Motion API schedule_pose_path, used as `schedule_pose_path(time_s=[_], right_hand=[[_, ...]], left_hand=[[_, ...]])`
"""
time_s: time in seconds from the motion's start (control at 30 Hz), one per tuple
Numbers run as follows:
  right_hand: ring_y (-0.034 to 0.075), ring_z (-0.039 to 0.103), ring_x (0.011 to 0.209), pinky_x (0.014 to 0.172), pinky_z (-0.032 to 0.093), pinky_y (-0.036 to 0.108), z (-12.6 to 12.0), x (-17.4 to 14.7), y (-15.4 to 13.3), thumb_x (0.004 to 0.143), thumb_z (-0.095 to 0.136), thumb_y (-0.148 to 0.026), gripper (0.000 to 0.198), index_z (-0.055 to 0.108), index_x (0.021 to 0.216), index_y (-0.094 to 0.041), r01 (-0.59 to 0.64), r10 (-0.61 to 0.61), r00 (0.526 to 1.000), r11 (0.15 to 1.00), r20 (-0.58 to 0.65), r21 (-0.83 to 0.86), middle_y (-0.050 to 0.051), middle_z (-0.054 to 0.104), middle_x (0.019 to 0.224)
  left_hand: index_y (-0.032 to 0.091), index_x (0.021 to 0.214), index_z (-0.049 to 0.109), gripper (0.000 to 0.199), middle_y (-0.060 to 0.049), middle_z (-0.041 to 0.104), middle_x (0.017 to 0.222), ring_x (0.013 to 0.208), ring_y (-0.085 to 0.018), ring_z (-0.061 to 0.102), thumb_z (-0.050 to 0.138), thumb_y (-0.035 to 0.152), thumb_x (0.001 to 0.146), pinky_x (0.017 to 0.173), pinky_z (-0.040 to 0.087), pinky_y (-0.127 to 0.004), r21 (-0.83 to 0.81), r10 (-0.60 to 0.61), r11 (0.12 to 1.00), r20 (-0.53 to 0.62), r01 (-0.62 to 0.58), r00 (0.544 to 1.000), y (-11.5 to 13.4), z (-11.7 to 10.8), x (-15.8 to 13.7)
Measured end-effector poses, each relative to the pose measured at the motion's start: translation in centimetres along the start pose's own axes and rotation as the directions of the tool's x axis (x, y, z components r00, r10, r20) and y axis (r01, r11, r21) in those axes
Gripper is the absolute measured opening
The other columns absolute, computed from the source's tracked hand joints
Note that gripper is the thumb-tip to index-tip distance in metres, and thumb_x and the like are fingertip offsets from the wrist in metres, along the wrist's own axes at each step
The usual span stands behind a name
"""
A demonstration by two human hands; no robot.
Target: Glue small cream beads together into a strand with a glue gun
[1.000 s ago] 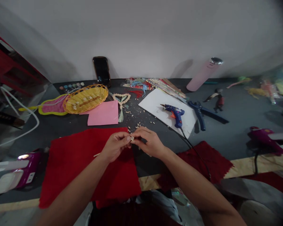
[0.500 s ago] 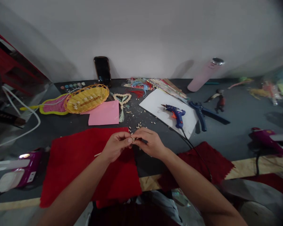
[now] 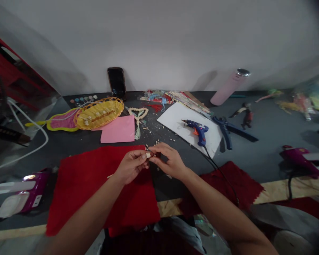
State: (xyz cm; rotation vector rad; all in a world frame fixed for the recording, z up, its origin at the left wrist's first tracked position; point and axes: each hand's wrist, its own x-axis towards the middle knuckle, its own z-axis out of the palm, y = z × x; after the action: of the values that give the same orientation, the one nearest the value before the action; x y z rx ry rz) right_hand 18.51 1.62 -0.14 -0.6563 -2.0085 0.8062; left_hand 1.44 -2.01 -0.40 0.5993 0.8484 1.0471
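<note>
My left hand (image 3: 133,163) pinches a small cluster of short pale wooden pieces (image 3: 148,155) between thumb and fingers, above the edge of the red cloth (image 3: 87,177). Just to its right, my right hand (image 3: 168,160) has thumb and index fingertips drawn close together beside the cluster. Whatever lies between those fingertips is too small to make out. Loose cut pieces (image 3: 157,142) of the same pale stick are scattered on the dark table beyond my fingers. A thin stick end (image 3: 110,176) pokes out beside my left wrist.
A blue glue gun (image 3: 198,131) lies on white paper (image 3: 172,118), its cable running over a dark red cloth (image 3: 230,180). Blue cutters (image 3: 225,131), a yellow basket (image 3: 101,115), pink paper (image 3: 118,131), a beaded heart with a tassel (image 3: 138,113), a phone (image 3: 117,82) and a pink bottle (image 3: 228,88) lie around.
The cluster in my left hand has turned and shows more clearly. My right fingertips have drawn slightly away from it. The whole view has shifted a little.
</note>
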Motion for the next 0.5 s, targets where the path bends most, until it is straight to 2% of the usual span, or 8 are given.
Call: schedule_pose_path(time_s=[0.2,0.5], right_hand=[[0.016,0.058,0.091,0.081,0.051,0.032,0.24,-0.54,0.83,0.083,0.056,-0.02,0.026,0.06,0.108,-0.023,0.026,-0.024,0.999,0.998,0.022,-0.064,0.007,0.062,0.095],[0.016,0.059,0.089,0.077,0.052,0.03,0.32,-0.36,0.56,0.082,0.053,-0.015,0.033,0.057,0.114,-0.026,0.098,-0.096,0.995,0.992,0.029,-0.083,0.007,0.061,0.096]], left_hand=[[0.011,0.08,0.069,0.02,-0.002,0.059,0.065,0.054,-0.007,0.051,0.072,0.027,0.068,0.055,0.043,-0.021,0.053,0.011,0.999,-0.007,-0.01,1.0,-0.75,-0.64,0.27],[0.012,0.078,0.067,0.025,-0.001,0.06,0.068,0.054,-0.006,0.05,0.076,0.029,0.063,0.054,0.04,-0.02,0.121,0.033,0.992,-0.014,-0.031,0.999,-0.23,-0.19,0.18]])
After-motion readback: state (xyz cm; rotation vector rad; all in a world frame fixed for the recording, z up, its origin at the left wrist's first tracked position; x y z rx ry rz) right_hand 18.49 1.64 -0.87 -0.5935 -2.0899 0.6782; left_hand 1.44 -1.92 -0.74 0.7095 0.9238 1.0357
